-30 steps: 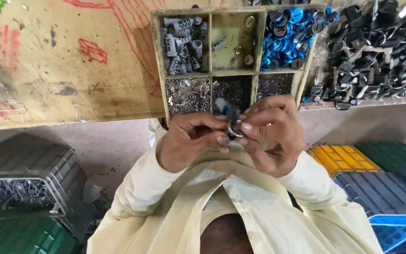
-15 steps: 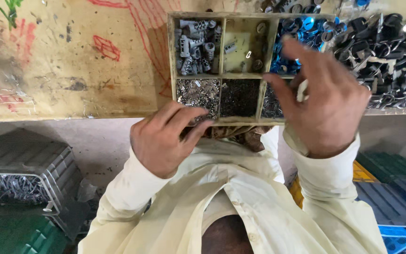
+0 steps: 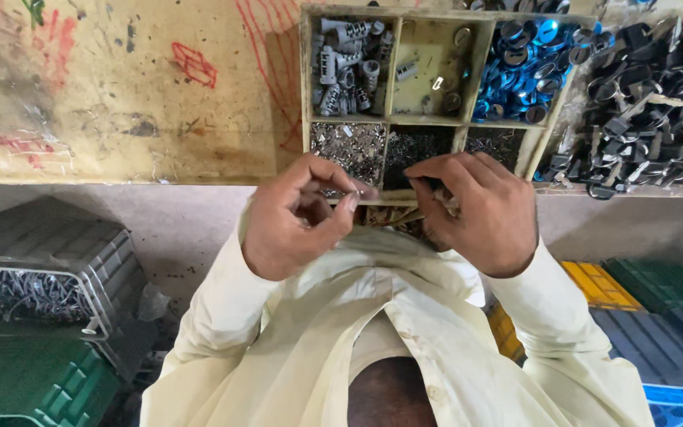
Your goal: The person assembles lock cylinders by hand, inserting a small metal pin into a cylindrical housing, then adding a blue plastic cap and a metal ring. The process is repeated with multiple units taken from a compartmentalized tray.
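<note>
At near edge of worktop [image 3: 120, 103]: wooden tray [image 3: 393, 122], 6 compartments keeping small parts sorted. Left hand [image 3: 298, 217] pinches a tiny metal piece at its fingertips; right hand [image 3: 476, 209] curls narrow, contents hidden. Black parts pile [image 3: 650, 103] lies right.

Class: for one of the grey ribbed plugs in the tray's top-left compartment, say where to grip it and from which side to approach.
Judging by shape, grip a grey ribbed plug across its ribbed sides, coming from above: the wooden tray is open-topped, its walls block sideways reach, and the plugs lie piled loosely.
</note>
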